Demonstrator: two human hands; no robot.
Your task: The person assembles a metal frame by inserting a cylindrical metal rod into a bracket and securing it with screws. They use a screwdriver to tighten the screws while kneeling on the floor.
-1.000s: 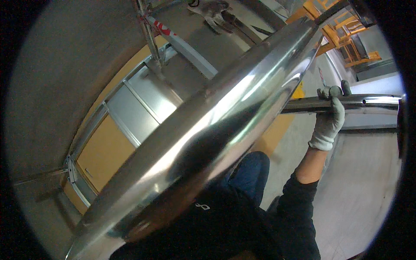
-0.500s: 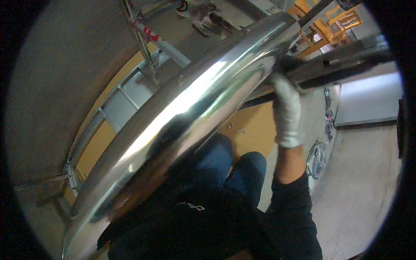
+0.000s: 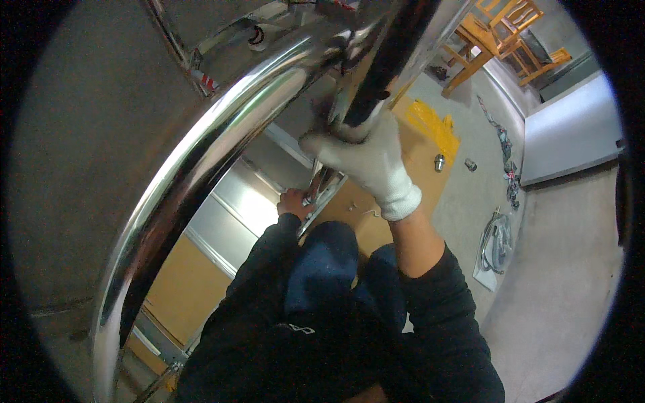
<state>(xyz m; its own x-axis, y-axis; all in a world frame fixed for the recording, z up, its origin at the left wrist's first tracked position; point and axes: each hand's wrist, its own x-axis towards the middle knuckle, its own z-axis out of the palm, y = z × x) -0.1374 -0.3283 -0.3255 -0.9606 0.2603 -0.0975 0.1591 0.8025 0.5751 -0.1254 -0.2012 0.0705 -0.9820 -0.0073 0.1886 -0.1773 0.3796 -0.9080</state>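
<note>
Positions by the clock, twelve ahead of the wearer.

Item: straight steel tube (image 3: 403, 54), polished, a dark hole in its wall; held aloft at one o'clock, slanting away.
Item: right hand (image 3: 369, 158), white knitted glove; closed around the near end of that tube, thumb toward nine. The far fingers are blurred.
Item: left hand (image 3: 294, 203), bare; at nine o'clock, close to the middle, laid against a metal fitting (image 3: 325, 183) by the frame edge. Gripping or only resting, I cannot tell.
Item: curved steel tube (image 3: 195, 154), mirror-bright; sweeps from twelve round to eight. It meets the straight tube in my sight; joined or merely overlapping, I cannot tell.
Item: framed panel (image 3: 181, 289), tan and silver sections, at eight to nine.
Item: tan board (image 3: 410, 181), at two to three, bearing small screws (image 3: 373, 213), a cylindrical metal fitting (image 3: 439, 162) and yellow plastic wrapping (image 3: 430, 124).
Item: coiled clear hose or cable (image 3: 495, 242), at four.
Item: wooden chairs (image 3: 494, 30), between one and two.

Step in hand, by my judgement: supporting and positioning the tubework. The next move would call for a firm right grip, the left hand braced, and clearance for the curved length.
</note>
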